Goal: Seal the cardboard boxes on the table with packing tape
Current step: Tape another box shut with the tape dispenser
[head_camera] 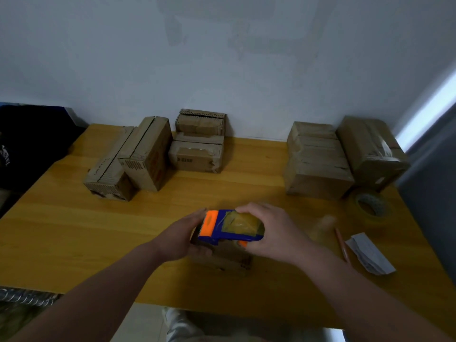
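Table (74, 243): A yellow wooden top set against a pale wall carries the whole packing job.
Far boxes (145, 154): Worn cardboard boxes crowd the back left and centre; two more (318, 164) stand at the back right, the outer one glossy with tape.
Small box (222, 259): It sits near the front edge, directly under the hands and mostly hidden. It looks light and stiff-walled with soft, frayed flaps, and is best steadied by its sides while tape runs along the seam.
Tape dispenser (229, 228): A blue body with an orange cutter end is held just above the small box. The plastic is hard and the toothed edge sharp, so it is best held by the body.
Left hand (180, 240): The fingers curl round the dispenser's orange end; contact with the box cannot be told.
Right hand (271, 230): It is cupped over the roll end, grasping it.
Spare tape roll (371, 206): It lies untouched at the right, near a pencil (341, 243) and folded paper (370, 253).
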